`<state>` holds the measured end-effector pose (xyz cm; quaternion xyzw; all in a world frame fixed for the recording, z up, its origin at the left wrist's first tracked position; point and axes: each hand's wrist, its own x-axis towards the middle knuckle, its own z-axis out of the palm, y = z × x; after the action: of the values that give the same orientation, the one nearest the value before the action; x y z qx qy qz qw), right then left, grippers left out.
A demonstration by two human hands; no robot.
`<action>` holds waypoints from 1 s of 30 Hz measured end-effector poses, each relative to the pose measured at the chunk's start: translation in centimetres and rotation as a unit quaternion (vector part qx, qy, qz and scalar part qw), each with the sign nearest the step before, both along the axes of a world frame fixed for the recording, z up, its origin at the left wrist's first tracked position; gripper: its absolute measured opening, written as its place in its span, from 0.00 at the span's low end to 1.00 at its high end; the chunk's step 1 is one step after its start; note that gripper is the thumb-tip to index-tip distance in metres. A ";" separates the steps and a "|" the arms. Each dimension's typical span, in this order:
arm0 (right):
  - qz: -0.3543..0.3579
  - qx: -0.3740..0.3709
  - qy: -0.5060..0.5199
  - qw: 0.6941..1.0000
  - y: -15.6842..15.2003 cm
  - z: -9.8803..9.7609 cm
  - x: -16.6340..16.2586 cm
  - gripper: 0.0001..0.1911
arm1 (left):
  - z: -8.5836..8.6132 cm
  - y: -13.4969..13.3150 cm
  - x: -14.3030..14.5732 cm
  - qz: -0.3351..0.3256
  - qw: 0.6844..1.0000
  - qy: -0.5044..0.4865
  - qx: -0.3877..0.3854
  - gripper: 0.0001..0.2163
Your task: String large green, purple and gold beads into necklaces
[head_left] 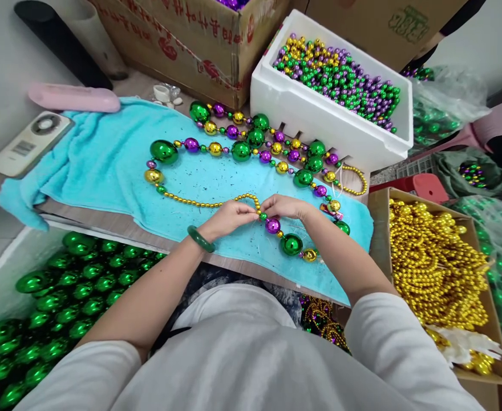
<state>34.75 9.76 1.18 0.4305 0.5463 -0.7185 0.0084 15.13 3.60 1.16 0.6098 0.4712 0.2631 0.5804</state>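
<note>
My left hand (230, 219), with a green bangle (201, 238) on its wrist, is closed in a pinch on the necklace where its small gold beads meet a small green bead. Close beside it, my right hand (284, 206) pinches at the same spot, thumb and fingertips together. The bead necklace (241, 150) loops over a turquoise towel (126, 142), with large green, purple and gold beads. A purple bead (272, 226) and a large green bead (291, 244) trail from the pinched point. Fingertips hide the exact joint.
Other bead strands lie behind the loop, before a white foam box (328, 123) of small beads. A carton (501, 354) of gold beads stands right; green beads (80, 291) fill a container at lower left. A phone (31, 145) and pink case (73, 98) rest at left.
</note>
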 end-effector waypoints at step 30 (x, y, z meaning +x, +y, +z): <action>-0.067 0.140 -0.134 0.979 0.0 2.5 2.6 0.05 | 0.5 -2.3 2.3 -0.071 0.882 0.441 0.148 0.16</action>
<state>37.35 9.76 3.67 0.5557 0.6051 -0.5695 -0.0269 17.43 1.32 1.65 0.7734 0.5896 -0.0080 0.2329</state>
